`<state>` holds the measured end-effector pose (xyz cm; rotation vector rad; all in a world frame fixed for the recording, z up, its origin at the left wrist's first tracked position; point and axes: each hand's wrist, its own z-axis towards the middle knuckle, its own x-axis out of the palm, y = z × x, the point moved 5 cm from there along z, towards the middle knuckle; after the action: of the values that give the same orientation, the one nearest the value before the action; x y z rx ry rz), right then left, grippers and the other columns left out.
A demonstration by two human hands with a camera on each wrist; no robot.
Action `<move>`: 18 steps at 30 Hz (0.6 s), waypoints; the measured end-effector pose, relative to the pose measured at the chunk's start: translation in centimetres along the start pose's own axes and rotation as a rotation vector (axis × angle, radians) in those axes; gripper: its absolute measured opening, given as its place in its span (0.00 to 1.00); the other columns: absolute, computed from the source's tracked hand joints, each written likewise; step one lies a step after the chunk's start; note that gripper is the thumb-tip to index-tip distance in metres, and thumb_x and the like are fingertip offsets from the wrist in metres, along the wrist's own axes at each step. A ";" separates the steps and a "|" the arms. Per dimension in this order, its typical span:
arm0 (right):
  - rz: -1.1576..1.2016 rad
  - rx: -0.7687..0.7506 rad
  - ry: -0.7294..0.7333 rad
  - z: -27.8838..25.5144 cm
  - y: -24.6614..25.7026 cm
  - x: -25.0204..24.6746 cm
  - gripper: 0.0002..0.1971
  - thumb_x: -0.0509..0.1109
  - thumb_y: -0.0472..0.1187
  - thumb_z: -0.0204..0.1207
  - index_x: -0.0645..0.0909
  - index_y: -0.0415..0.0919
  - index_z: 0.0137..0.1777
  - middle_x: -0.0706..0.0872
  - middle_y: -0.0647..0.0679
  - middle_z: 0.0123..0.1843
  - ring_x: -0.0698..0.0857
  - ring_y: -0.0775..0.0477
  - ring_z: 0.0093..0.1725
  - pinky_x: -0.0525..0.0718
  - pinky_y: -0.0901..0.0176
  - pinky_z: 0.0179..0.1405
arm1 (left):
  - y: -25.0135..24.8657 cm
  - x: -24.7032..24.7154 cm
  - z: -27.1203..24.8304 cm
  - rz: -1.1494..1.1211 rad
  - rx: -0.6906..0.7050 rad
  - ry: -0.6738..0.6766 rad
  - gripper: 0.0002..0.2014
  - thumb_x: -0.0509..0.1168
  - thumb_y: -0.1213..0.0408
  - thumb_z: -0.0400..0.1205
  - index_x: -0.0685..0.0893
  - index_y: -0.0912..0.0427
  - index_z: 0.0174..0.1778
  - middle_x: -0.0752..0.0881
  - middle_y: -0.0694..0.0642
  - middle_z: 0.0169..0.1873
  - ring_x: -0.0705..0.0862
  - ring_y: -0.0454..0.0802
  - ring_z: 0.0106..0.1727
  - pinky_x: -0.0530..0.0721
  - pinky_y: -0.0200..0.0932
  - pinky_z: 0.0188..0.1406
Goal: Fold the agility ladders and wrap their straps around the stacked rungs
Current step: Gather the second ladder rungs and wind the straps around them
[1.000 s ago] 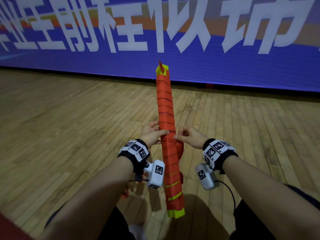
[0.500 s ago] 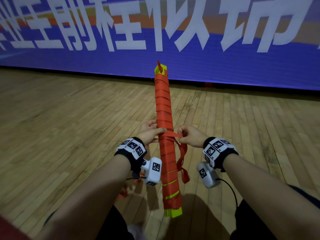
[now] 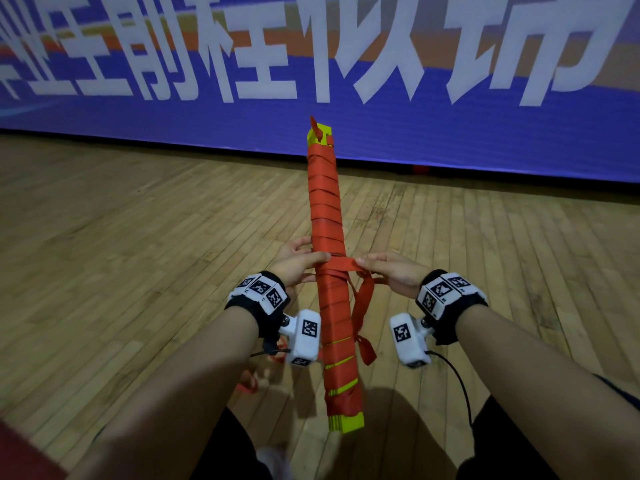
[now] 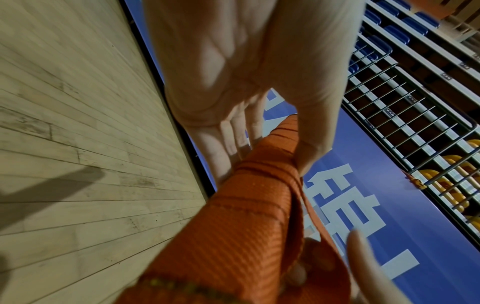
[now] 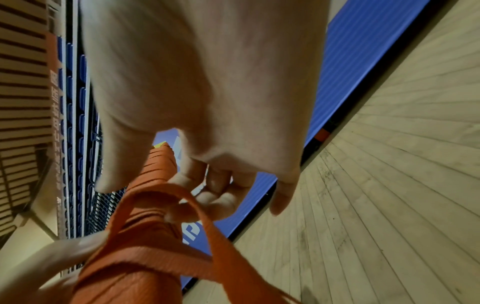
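Head view: bundle of stacked rungs (image 3: 329,271) at frame centre, slanting from bottom centre up toward blue banner (image 3: 450,133), above wooden floor (image 3: 121,254). Left hand (image 3: 298,263) wrapped around bundle, thumb on top; right hand (image 3: 391,271) pinching orange strap (image 3: 346,264), loose tail dangling at centre right.

Left wrist view: thumb and fingers (image 4: 228,144) clasping strap-wound bundle (image 4: 233,226) at lower centre.

Right wrist view: fingers (image 5: 215,197) curled on strap loop (image 5: 197,205) at centre.
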<state>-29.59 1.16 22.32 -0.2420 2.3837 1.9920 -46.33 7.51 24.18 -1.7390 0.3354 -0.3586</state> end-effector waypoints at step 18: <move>-0.204 -0.011 0.058 -0.2 0.4 0.7 0.07 0.64 0.31 0.81 0.80 0.37 0.43 0.84 0.54 0.31 0.80 0.66 0.26 0.74 0.77 0.27 | 0.2 0.2 0.0 0.015 0.002 0.098 0.20 0.65 0.77 0.79 0.74 0.63 0.67 0.87 0.57 0.44 0.86 0.50 0.45 0.86 0.40 0.34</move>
<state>-30.31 0.91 22.64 -0.5268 2.2753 1.9317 -46.11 7.40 24.02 -1.7195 0.4184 -0.4339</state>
